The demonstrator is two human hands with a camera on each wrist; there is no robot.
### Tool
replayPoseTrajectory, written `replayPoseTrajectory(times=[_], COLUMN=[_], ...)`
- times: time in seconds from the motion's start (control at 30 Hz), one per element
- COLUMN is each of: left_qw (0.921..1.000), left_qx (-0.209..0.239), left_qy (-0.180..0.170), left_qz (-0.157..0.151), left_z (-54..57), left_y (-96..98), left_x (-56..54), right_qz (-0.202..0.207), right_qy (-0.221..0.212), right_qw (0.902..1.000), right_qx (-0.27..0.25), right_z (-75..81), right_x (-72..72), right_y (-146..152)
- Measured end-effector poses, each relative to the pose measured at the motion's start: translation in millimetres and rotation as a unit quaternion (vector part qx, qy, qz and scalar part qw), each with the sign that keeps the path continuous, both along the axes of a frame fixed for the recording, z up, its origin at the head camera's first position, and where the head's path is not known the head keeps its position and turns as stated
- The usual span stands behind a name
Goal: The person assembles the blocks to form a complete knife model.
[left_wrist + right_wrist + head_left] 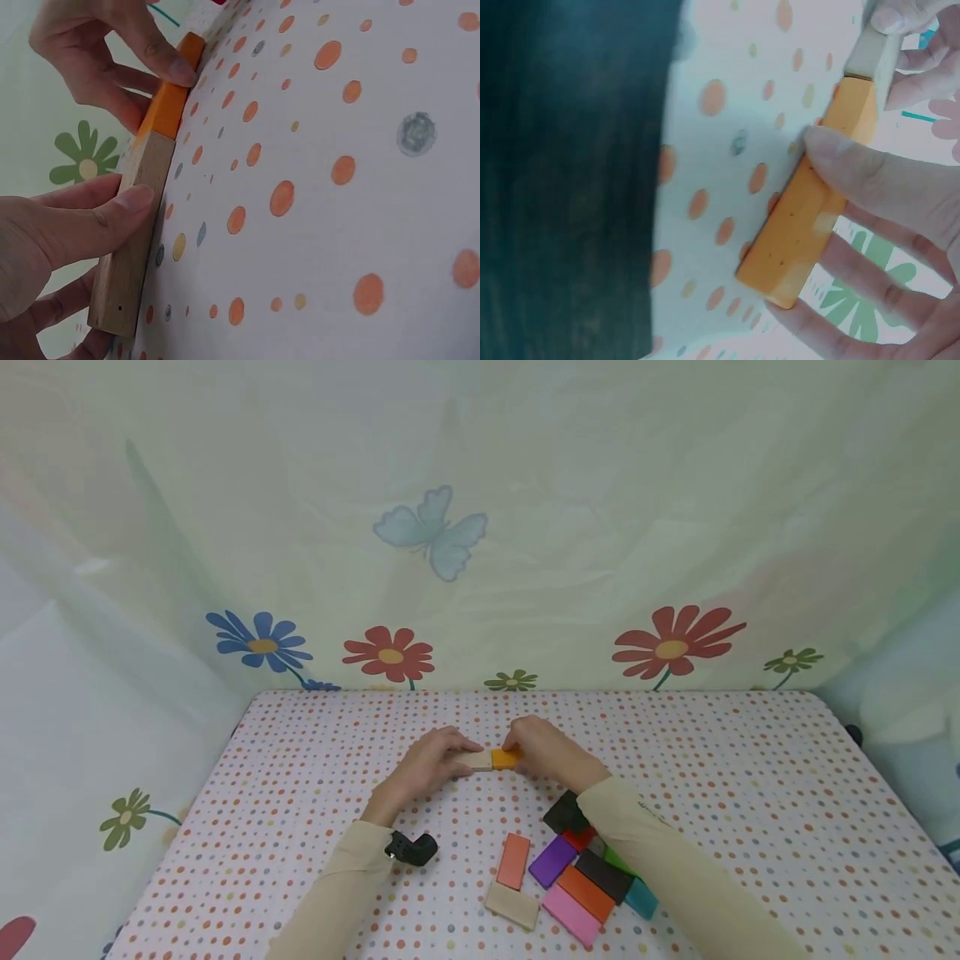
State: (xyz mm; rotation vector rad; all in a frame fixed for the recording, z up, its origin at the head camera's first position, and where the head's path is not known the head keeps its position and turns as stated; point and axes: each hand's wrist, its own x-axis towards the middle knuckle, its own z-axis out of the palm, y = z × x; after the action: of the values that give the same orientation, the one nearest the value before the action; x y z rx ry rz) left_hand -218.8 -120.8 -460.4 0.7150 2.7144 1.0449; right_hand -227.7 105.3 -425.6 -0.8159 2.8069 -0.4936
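Note:
My left hand grips a plain wooden block, its thumb along the near side and its fingers behind. To the right, my right hand holds a yellow-orange block between the thumb and the fingers. The two blocks lie lengthwise in one line on the spotted tablecloth, end against end. In the right wrist view their ends meet at a thin seam.
Nearer the body lie a salmon block, a beige block, and pink, orange, purple, dark brown, black and teal blocks. The right sleeve partly covers this group. A flowered curtain hangs behind the table.

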Motion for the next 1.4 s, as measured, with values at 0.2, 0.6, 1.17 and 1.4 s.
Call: replayPoseTrajectory(times=[0.2, 0.6, 1.17, 1.4], left_qw=[1.0, 1.0, 0.9999, 0.9999], left_qx=[-0.007, 0.006, -0.003, -0.008], left_qy=[0.004, -0.004, -0.013, -0.008], left_qz=[0.0, 0.001, 0.002, -0.003], left_z=[0.7, -2.8, 0.0, 2.3], left_y=[-3.7, -7.3, -1.8, 0.7], left_x=[1.0, 1.4, 0.4, 2.2], right_qz=[-0.03, 0.007, 0.018, 0.048], right_qy=[-0.022, -0.028, -0.005, -0.036], right_qw=[0.999, 0.9983, 0.9989, 0.9982], right_qx=[-0.026, -0.05, -0.043, 0.008], right_z=[-3.8, -10.8, 35.3, 25.7], right_x=[-2.5, -3.4, 32.9, 39.7], right_y=[-5.0, 1.8, 65.3, 98.3])
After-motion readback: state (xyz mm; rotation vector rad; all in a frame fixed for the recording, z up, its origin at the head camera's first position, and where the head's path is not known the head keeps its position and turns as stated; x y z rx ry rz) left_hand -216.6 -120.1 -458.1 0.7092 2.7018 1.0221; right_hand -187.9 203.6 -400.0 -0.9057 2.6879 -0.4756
